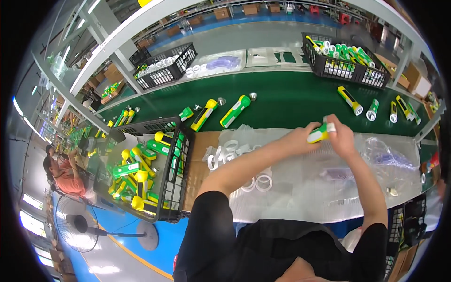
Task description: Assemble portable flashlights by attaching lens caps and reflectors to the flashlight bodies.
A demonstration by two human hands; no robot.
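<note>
Both hands meet over the worktop around a yellow and green flashlight (317, 136). My left hand (304, 140) is closed round its body from the left, with part of the body hidden by the fingers. My right hand (342, 137) grips the other end, where a white part shows at the fingers. Several loose white rings (264, 183) lie on the plastic-covered worktop (300, 202) left of the hands. Beyond the hands, a yellow and black flashlight (350, 100) and others rest on the green conveyor belt (291, 98).
A black crate (174, 188) of flashlights stands at the left. Across the belt are another crate of flashlights (347, 73) and a crate of small transparent parts (164, 66). Plastic bags (387, 155) lie at the right. A fan (77, 223) and a seated person (70, 174) are at far left.
</note>
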